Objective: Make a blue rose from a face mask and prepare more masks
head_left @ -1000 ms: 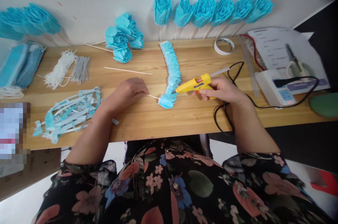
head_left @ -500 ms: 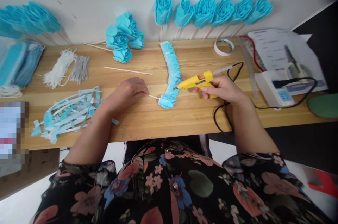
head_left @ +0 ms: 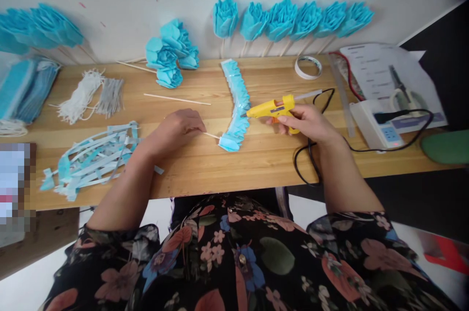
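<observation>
My left hand pinches a thin wooden stick, whose far end meets the near end of a pleated blue strip. That strip lies curved across the table, and its near end is folded at the stick. In my right hand is a yellow glue gun, gripped around the handle with a finger near the orange trigger. The gun's nozzle points left, at the strip's right edge; whether it touches cannot be made out. A clear glue stick juts from the gun's back.
Blue fabric flowers on sticks lean along the wall; more flowers lie left of the strip. Cut scraps, white cords and a loose stick are on the left. A tape roll, power strip and scissors sit right.
The glue gun's nozzle has moved a little farther up along the strip, away from me. My left hand keeps its hold on the stick. The whole view has shifted slightly.
</observation>
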A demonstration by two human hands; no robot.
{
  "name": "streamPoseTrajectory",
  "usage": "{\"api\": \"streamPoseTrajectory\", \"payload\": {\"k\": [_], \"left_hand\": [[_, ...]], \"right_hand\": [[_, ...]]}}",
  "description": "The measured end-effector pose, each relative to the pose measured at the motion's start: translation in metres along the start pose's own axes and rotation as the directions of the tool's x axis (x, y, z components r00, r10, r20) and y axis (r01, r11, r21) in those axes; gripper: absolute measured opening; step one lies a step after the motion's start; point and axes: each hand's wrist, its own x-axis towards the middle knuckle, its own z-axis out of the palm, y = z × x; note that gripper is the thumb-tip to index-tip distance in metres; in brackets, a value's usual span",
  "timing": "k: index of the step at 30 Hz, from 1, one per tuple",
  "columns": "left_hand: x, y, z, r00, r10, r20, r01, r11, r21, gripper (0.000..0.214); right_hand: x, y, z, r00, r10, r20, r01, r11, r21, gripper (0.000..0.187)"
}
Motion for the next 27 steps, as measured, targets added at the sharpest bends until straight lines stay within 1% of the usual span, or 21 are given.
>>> {"api": "streamPoseTrajectory", "payload": {"k": [4, 8, 12, 15, 18, 21, 24, 27], "left_hand": [[0.001, 0.0, -0.001, 1.0, -0.004, 0.015, 0.004, 1.0, -0.004, 0.031], [0.001, 0.0, -0.001, 1.0, -0.008, 0.014, 0.008, 1.0, -0.009, 0.031], [0.0, 0.0, 0.0, 1.0, -0.015, 0.005, 0.015, 1.0, 0.003, 0.03], [0.0, 0.001, 0.0, 1.0, -0.008, 0.002, 0.008, 1.0, 0.009, 0.03], [0.0, 0.001, 0.0, 1.0, -0.01, 0.009, 0.01, 1.0, 0.014, 0.03], [-0.001, -0.001, -0.003, 1.0, -0.009, 0.005, 0.009, 1.0, 0.024, 0.031], [-0.004, -0.007, -0.006, 1.0, -0.009, -0.022, 0.01, 0.999, 0.033, 0.031], [-0.005, -0.011, -0.008, 1.0, -0.022, -0.017, 0.023, 0.999, 0.025, 0.031]], "right_hand": [[-0.003, -0.001, -0.005, 0.999, -0.005, -0.046, 0.005, 1.0, -0.009, 0.04], [-0.005, -0.004, -0.004, 0.995, -0.042, -0.093, 0.046, 0.998, 0.039, 0.04], [-0.004, -0.006, 0.001, 0.997, -0.04, -0.064, 0.042, 0.999, 0.035, 0.04], [-0.004, -0.006, -0.001, 0.998, -0.036, -0.055, 0.038, 0.999, 0.039, 0.038], [-0.006, -0.006, -0.005, 0.995, -0.023, -0.093, 0.032, 0.995, 0.098, 0.038], [-0.004, -0.006, -0.007, 0.989, -0.033, -0.147, 0.063, 0.977, 0.203, 0.042], [0.003, -0.013, -0.01, 0.987, -0.018, -0.158, 0.057, 0.968, 0.244, 0.042], [0.012, -0.025, -0.014, 0.992, -0.007, -0.123, 0.032, 0.979, 0.202, 0.041]]}}
